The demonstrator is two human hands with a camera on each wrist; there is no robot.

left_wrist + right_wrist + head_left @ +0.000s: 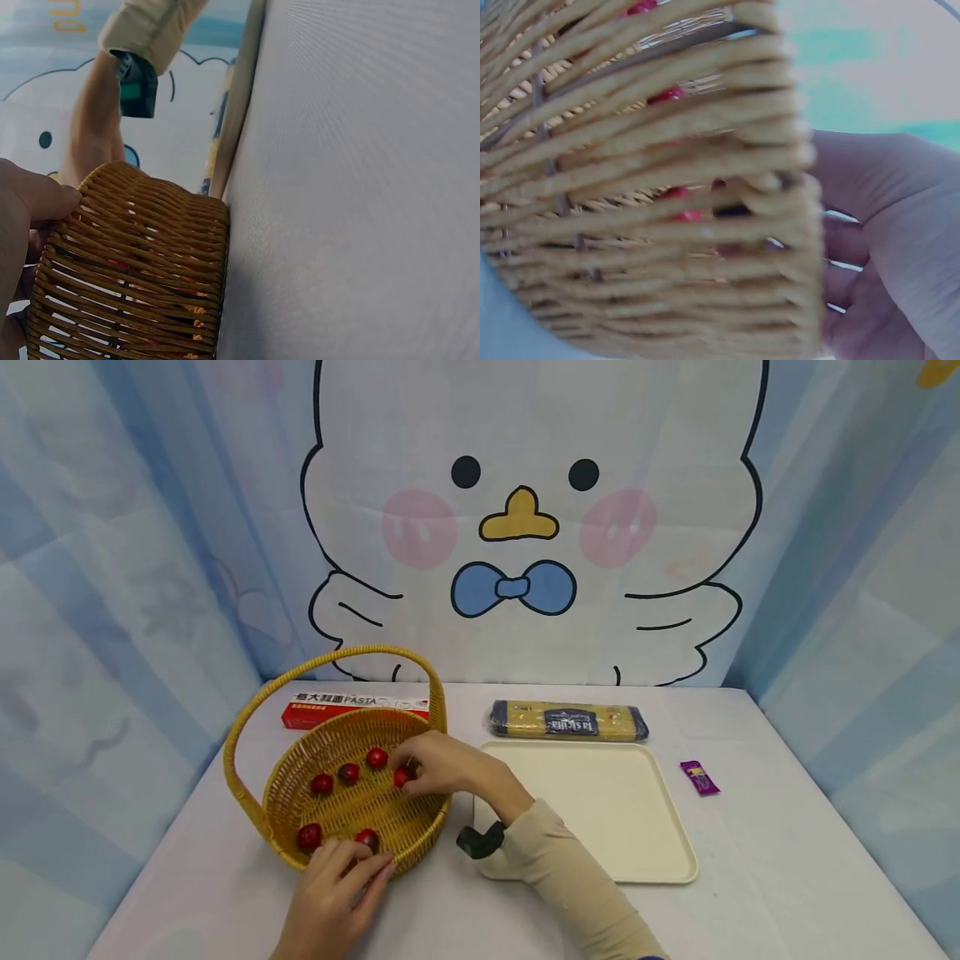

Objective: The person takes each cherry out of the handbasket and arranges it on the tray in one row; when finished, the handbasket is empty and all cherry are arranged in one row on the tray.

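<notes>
Hands meet over the wicker basket [341, 760] on the counter [787, 877]. At the basket's near rim the left hand [333, 897] rests, its grip half-curled around one red fruit [367, 838]; across the bowl the right hand [442, 766] pinches another [402, 777]. Six red fruits lie inside. Right of the basket: one cream tray [600, 810], one pasta packet [567, 720], one purple sachet [699, 777]; behind it, one red pasta box [315, 710].

We see the woven wicker basket [645, 195] up close, its wall filling everything from nine o'clock to the centre and slightly blurred. Through the gaps between the strands small red fruits [676, 215] show, one more near twelve o'clock. Our right hand [885, 247] sits at four o'clock, fingers [847, 244] reaching behind the basket's edge.
</notes>
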